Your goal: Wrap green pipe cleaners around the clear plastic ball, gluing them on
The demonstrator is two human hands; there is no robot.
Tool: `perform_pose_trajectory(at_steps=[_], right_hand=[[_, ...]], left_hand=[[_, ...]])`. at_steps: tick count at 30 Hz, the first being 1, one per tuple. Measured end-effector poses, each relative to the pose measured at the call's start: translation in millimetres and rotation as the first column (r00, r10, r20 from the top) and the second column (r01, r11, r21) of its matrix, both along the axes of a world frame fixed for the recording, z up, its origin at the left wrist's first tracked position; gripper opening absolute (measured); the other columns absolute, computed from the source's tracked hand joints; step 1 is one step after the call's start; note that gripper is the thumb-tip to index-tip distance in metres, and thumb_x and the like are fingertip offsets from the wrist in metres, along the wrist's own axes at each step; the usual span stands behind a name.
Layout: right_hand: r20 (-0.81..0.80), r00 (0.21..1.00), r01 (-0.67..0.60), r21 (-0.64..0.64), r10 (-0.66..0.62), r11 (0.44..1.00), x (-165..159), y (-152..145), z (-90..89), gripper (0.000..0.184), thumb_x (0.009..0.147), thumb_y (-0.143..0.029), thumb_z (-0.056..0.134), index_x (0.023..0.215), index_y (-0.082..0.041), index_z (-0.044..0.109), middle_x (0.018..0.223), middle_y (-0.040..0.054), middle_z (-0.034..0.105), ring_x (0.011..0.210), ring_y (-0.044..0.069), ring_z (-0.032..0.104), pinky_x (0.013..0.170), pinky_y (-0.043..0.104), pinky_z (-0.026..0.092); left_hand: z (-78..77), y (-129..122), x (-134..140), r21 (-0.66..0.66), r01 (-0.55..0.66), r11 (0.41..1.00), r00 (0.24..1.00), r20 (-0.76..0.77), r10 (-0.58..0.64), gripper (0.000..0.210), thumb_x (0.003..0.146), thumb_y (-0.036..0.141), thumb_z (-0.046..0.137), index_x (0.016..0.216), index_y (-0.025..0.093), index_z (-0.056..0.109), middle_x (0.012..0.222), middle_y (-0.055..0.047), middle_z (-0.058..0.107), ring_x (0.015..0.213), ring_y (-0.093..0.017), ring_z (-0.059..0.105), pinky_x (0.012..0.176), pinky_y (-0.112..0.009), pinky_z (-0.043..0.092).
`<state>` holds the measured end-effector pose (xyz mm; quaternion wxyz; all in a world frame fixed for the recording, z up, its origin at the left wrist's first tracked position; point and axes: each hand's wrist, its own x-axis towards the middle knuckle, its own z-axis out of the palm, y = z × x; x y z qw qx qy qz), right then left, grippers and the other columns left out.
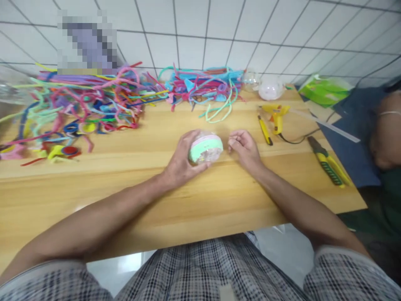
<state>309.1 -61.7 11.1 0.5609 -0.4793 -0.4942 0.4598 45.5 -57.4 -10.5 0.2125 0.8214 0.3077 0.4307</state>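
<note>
A clear ball (206, 149) with a mint-green and a pink band around it is tilted in my left hand (183, 156). My left fingers wrap its far side and the thumb lies along its near side. Small whitish bits show through its lower part. Just to the right of the ball, and apart from it, is my right hand (244, 148). Its fingers are curled, with thumb and fingertips pressed together; whether anything tiny sits between them cannot be made out.
Colourful pipe cleaners (94, 96) heap at the back left, another bundle (203, 83) at back centre. A clear ball (271, 88) stands behind a yellow glue gun (277, 115), a utility knife (265, 130) and pliers (326, 162). A green packet (327, 90) and another person's arm (388, 129) are right.
</note>
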Motion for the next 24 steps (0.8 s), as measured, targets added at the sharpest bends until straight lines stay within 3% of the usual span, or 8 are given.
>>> perform_pose_trajectory(at_steps=[8,17,19,22,24], right_hand=[[-0.312,0.95,-0.091,-0.185,0.029,0.978,7,6,10.1,0.034,0.079,-0.033,0.089,0.102,-0.025,0.064,0.065,-0.0118,0.056,0.053,0.008,0.047,0.055,0.024,0.043],[-0.381,0.924,-0.102,-0.266,-0.008,0.959,14,7,13.4,0.031,0.09,-0.035,0.091,0.1,-0.026,0.064,0.056,-0.016,0.038,0.047,0.008,0.038,0.053,0.023,0.043],[-0.412,0.911,-0.094,-0.247,-0.017,0.964,14,7,13.0,0.03,0.089,-0.031,0.092,0.099,-0.026,0.065,0.058,-0.0149,0.043,0.051,0.008,0.044,0.056,0.022,0.047],[-0.448,0.894,-0.089,-0.244,-0.031,0.966,15,9,12.8,0.031,0.084,-0.022,0.092,0.103,-0.025,0.067,0.077,-0.009,0.066,0.07,0.009,0.064,0.068,0.022,0.056],[-0.453,0.891,-0.103,-0.264,-0.029,0.959,17,10,12.6,0.03,0.086,-0.022,0.09,0.105,-0.025,0.068,0.086,-0.0072,0.071,0.077,0.009,0.068,0.071,0.022,0.058]], left_hand=[[6.6,-3,-3,-0.009,-0.005,1.0,0.999,-0.041,0.005,0.103,0.097,0.048,0.089,0.177,0.031,0.027,0.17,-0.019,0.052,0.161,-0.039,0.054,0.133,-0.062,0.051],[10.7,-6,-2,-0.037,-0.032,0.999,0.998,-0.052,0.03,0.101,0.096,0.048,0.088,0.177,0.032,0.029,0.169,-0.017,0.055,0.159,-0.04,0.056,0.133,-0.063,0.052],[10.7,-5,-2,-0.035,-0.041,0.999,0.998,-0.05,0.039,0.102,0.094,0.048,0.09,0.176,0.032,0.03,0.169,-0.017,0.055,0.159,-0.041,0.057,0.132,-0.063,0.053],[10.0,-5,-1,-0.042,-0.05,0.998,0.997,-0.054,0.048,0.105,0.092,0.048,0.092,0.176,0.033,0.03,0.169,-0.017,0.056,0.157,-0.041,0.058,0.131,-0.064,0.053],[9.3,-4,-1,-0.044,-0.042,0.998,0.998,-0.04,0.04,0.105,0.091,0.05,0.092,0.175,0.032,0.032,0.168,-0.017,0.057,0.157,-0.041,0.059,0.131,-0.065,0.054]])
